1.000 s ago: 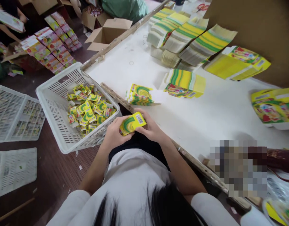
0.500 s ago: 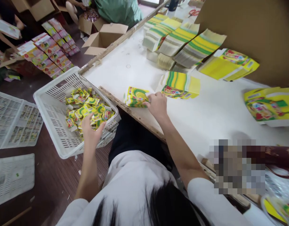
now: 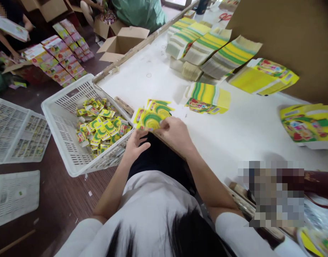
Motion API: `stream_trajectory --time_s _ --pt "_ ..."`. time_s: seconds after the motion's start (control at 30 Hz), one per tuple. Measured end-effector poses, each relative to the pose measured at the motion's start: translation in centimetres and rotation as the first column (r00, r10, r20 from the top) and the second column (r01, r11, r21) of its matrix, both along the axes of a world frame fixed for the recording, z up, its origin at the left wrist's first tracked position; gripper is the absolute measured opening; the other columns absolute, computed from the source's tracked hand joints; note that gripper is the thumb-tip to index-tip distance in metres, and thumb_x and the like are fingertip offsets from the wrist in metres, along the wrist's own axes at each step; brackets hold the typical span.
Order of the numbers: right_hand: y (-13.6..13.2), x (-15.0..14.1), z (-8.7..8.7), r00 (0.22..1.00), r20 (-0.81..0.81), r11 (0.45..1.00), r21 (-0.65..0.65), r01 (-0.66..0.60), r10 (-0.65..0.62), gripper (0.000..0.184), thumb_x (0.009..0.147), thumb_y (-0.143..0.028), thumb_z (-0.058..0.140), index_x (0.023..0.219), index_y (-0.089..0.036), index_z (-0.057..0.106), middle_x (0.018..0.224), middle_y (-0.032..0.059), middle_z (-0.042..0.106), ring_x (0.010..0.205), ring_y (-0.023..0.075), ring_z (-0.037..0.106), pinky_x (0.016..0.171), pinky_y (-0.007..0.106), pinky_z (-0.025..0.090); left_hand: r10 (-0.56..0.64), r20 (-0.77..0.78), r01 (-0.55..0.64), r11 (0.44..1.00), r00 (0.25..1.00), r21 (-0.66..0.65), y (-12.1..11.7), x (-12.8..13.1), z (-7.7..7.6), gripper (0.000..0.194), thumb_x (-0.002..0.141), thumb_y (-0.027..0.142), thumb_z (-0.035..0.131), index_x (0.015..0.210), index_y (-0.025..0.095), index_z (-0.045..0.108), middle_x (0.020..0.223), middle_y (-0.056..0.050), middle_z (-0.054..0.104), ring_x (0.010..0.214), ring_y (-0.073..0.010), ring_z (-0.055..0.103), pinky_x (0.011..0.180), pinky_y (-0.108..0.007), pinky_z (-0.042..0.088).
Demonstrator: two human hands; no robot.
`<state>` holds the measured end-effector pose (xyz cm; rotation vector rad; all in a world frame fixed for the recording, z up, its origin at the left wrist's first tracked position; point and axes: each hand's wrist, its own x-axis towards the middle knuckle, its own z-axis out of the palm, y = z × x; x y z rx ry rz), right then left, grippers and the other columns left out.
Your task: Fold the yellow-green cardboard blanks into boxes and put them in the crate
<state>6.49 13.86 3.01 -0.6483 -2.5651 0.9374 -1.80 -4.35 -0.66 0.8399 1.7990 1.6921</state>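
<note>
My right hand [image 3: 178,135] pinches the right end of a flat yellow-and-green carton [image 3: 150,120] at the table's near edge. Beneath and behind it lie more flat cartons [image 3: 159,104] of the same kind, partly covered. Just under the pinched carton's lower left edge is my left hand [image 3: 136,144], thumb and fingers apart; whether its fingertips touch the card is unclear. Left of that hand stands a white slatted plastic basket [image 3: 59,139], holding many small yellow-and-green boxes [image 3: 100,126].
More flat cartons [image 3: 208,97] lie on the white table [image 3: 142,76], with stacked carton bundles [image 3: 214,51] behind. A cardboard sheet [image 3: 281,43] rises at the back. Other baskets [image 3: 16,200] stand on the floor. Beyond are pink boxes [image 3: 59,57] and two people, partly visible.
My left hand has left the space over the basket and come right, to the carton's edge. My right hand has drawn a carton toward me, off the small pile's front.
</note>
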Motion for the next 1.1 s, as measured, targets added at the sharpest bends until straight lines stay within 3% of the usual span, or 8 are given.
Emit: stream_trajectory --time_s 0.2,0.4,0.47,0.63,0.8,0.9,1.0,1.1 --pt "-5.6 2.2 -0.3 0.984 -0.135 0.927 -0.341 -0.157 0.118 0.02 0.078 -0.024 0.075 0.071 -0.022 0.056 0.076 0.0011 0.065 0.071 0.0177 0.058 0.068 0.032 0.046 0.161 0.255 -0.23 0.936 0.953 0.268 3.9 1.5 2.1 0.058 0.091 0.071 0.034 0.115 0.024 0.058 0.098 -0.009 0.068 0.1 -0.0248 0.069 0.085 -0.043 0.058" --pt "-8.3 2.4 -0.4 0.956 -0.28 0.667 -0.696 -0.266 0.089 0.037 0.072 -0.046 0.078 0.081 -0.024 0.049 0.075 -0.0032 0.058 0.063 0.0133 0.052 0.059 0.028 0.046 0.378 0.326 -0.483 0.798 0.867 0.359 3.9 0.8 2.8 0.065 0.093 0.077 0.021 0.097 0.025 0.059 0.069 0.0 0.049 0.06 -0.0127 0.054 0.067 -0.029 0.054" --pt "-8.3 2.2 -0.6 0.963 -0.252 0.686 -0.684 -0.25 0.1 0.038 0.072 -0.047 0.078 0.08 -0.024 0.05 0.071 -0.0041 0.056 0.062 0.0134 0.051 0.058 0.028 0.045 0.39 0.361 -0.511 0.786 0.847 0.349 3.8 0.7 2.7 0.07 0.09 0.081 0.019 0.096 0.024 0.06 0.068 0.001 0.049 0.058 -0.012 0.051 0.063 -0.028 0.052" --pt "-7.1 2.1 -1.1 0.963 -0.246 0.873 -0.439 -0.213 0.111 0.017 0.082 -0.032 0.071 0.082 -0.023 0.056 0.077 0.0003 0.062 0.071 0.0169 0.058 0.069 0.033 0.048 0.369 0.299 -0.449 0.851 0.88 0.272 3.2 0.7 2.3 0.092 0.079 0.091 0.002 0.098 0.024 0.063 0.077 -0.005 0.061 0.07 -0.0174 0.059 0.064 -0.032 0.052" --pt "-6.3 2.5 -0.8 0.958 -0.265 0.91 -0.36 -0.205 0.111 0.018 0.083 -0.024 0.069 0.07 -0.023 0.057 0.072 -0.0001 0.058 0.068 0.0166 0.056 0.064 0.031 0.046 0.544 0.225 -0.586 0.78 0.808 0.22 2.3 0.5 0.4 0.048 0.082 0.071 0.061 0.087 0.024 0.06 0.077 0.001 0.061 0.069 -0.0128 0.06 0.068 -0.026 0.051" --pt "-5.8 2.8 -0.5 0.951 -0.29 0.919 -0.336 -0.204 0.105 0.018 0.085 -0.024 0.068 0.069 -0.023 0.06 0.072 0.0001 0.059 0.068 0.0164 0.056 0.063 0.03 0.047 0.558 0.107 -0.568 0.799 0.823 0.199 1.1 -0.3 -0.1 0.038 0.084 0.06 0.065 0.089 0.023 0.061 0.084 0.0 0.066 0.079 -0.0145 0.064 0.076 -0.027 0.052" --pt "-4.9 3.2 -0.5 0.954 -0.296 0.981 -0.161 -0.109 0.057 0.01 0.09 -0.022 0.062 0.083 -0.024 0.069 0.08 0.0031 0.062 0.077 0.0197 0.06 0.071 0.033 0.049 0.523 -0.167 -0.494 0.849 0.836 0.187 -0.9 -0.9 2.0 0.039 0.091 0.058 0.057 0.111 0.024 0.06 0.112 -0.006 0.067 0.106 -0.0199 0.065 0.092 -0.033 0.052" --pt "-4.4 3.6 -0.5 0.965 -0.258 0.992 0.125 -0.019 0.051 0.02 0.096 -0.021 0.055 0.089 -0.027 0.073 0.082 0.0054 0.063 0.084 0.0226 0.057 0.08 0.038 0.047 0.451 -0.532 -0.447 0.883 0.717 0.147 -2.7 -0.7 5.5 0.062 0.086 0.062 0.062 0.136 0.027 0.048 0.138 -0.01 0.055 0.131 -0.0268 0.053 0.109 -0.043 0.045"
